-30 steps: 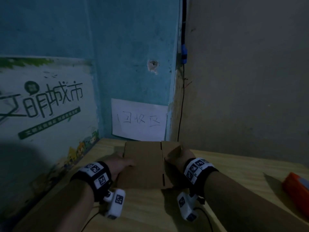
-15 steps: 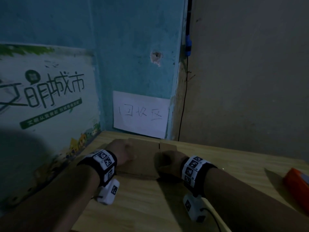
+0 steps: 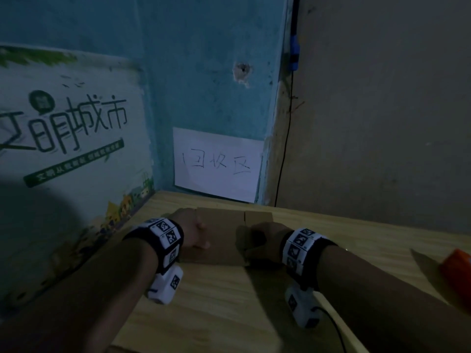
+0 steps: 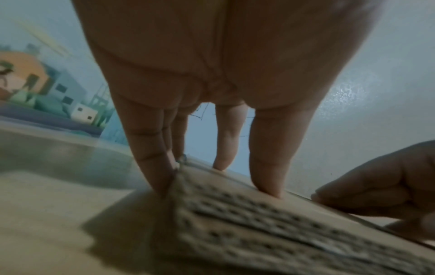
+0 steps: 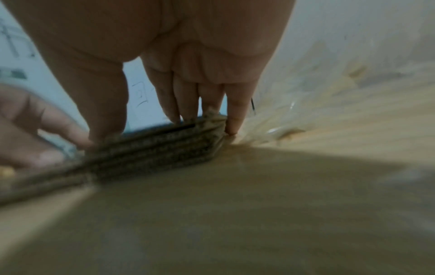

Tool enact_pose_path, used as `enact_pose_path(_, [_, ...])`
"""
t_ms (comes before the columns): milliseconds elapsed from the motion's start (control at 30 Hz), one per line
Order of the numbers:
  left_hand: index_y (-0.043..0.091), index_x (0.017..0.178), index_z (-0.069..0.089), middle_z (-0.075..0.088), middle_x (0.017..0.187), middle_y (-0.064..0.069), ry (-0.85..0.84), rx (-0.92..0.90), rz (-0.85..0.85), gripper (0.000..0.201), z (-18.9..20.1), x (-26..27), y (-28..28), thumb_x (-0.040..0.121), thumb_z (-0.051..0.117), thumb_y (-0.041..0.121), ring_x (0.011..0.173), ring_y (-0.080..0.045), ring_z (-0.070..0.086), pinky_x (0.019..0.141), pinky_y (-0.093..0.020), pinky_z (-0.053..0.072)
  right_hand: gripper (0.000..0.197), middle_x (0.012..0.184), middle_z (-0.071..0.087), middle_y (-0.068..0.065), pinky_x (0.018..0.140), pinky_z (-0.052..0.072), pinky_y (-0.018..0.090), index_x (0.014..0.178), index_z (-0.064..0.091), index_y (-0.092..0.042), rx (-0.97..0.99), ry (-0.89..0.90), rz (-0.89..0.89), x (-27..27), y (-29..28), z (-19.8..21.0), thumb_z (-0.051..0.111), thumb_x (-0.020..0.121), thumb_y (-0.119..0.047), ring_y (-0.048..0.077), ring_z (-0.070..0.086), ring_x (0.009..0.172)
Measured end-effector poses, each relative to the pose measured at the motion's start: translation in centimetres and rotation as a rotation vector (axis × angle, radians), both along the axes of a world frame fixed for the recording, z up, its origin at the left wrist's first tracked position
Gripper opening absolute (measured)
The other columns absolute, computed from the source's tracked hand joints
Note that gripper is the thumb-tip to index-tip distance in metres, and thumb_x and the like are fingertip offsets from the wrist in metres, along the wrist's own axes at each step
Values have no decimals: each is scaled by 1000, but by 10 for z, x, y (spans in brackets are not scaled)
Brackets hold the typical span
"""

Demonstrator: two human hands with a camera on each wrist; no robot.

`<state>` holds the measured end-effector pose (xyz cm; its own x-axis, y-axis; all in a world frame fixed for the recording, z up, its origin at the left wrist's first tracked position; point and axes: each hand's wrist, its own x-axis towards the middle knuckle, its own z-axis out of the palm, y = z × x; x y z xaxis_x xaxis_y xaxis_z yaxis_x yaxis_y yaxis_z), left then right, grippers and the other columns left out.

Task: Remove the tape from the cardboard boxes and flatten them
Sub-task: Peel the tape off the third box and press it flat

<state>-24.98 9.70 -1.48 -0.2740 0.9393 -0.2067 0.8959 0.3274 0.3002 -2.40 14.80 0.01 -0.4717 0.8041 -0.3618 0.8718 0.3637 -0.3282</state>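
A flattened stack of brown cardboard (image 3: 221,235) lies on the wooden table (image 3: 356,245) near the wall corner. My left hand (image 3: 190,230) rests at its left edge. In the left wrist view its straight fingers (image 4: 266,163) point down, some on top of the cardboard (image 4: 282,232) and some along its side. My right hand (image 3: 262,240) sits on the near right part. In the right wrist view its fingers (image 5: 233,111) press on the top and right end of the layered cardboard (image 5: 153,148). No tape is visible.
A white paper sign (image 3: 216,164) and a printed poster (image 3: 71,138) hang on the blue wall just behind the table. A black cable (image 3: 283,161) runs down the corner. An orange object (image 3: 458,263) lies at the table's right edge.
Both hands have shifted along the cardboard's sides, the right one back from the far right corner toward the near edge. The cardboard stays in about the same place.
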Motion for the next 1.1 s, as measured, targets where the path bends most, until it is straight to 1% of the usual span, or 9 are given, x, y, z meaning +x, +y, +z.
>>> enact_pose_path(100, [18,151,54,44,161,-4,-3,-26,-1,74,2,-9,2,88,79,48,146,-23,44,118,-31,37,62,147,52,2,99,44,30,146,49,-20,-16,123,-105,1,6,5,73,90,-33,25,52,132])
enact_pose_path(267, [21,147,58,50,157,-2,6,-49,31,74,5,-30,9,83,85,45,142,-21,48,114,-28,37,53,145,52,15,97,50,34,146,48,-13,-157,406,-376,-4,17,16,62,98,-29,35,55,127])
enact_pose_path(367, [21,149,57,49,158,-2,25,-66,66,74,10,-43,13,84,83,45,143,-22,48,115,-29,37,38,130,61,18,101,53,52,128,62,-6,-334,554,-474,-13,19,11,65,96,-27,40,61,118])
enact_pose_path(467, [20,153,52,45,161,-4,28,-71,123,78,10,-59,18,85,81,47,145,-24,45,117,-31,37,14,115,63,17,98,54,50,104,67,-11,-442,728,-549,-25,21,3,67,94,-21,40,62,112])
enact_pose_path(600, [21,156,46,37,166,-4,22,-38,194,77,10,-70,26,91,75,50,152,-24,37,122,-32,32,32,97,64,8,85,48,38,127,60,-3,-451,901,-553,-40,26,-6,60,98,-15,21,61,81])
enact_pose_path(767, [16,156,45,38,165,-7,7,-11,226,70,10,-73,31,97,69,45,150,-25,39,121,-34,33,62,140,54,25,106,46,51,146,45,-1,-534,959,-661,-42,31,-3,65,97,-33,39,55,123])
enact_pose_path(900, [15,152,52,45,161,-7,-72,13,267,70,11,-79,25,93,72,49,145,-25,45,119,-35,37,64,129,61,26,105,48,55,138,53,-2,-498,975,-655,-40,37,-9,69,92,-43,42,60,115])
enact_pose_path(1000, [13,147,57,51,157,-8,-173,74,258,71,15,-82,20,90,75,50,139,-27,51,116,-34,41,57,139,58,24,103,50,52,138,54,-2,-423,996,-640,-38,38,-13,63,96,-39,42,58,126])
enact_pose_path(1100, [6,136,64,62,139,-6,-268,229,275,53,27,-68,13,94,75,35,118,-25,60,97,-28,47,45,132,63,21,100,52,47,135,55,1,-348,1076,-645,-27,40,-11,56,102,-29,39,62,121])
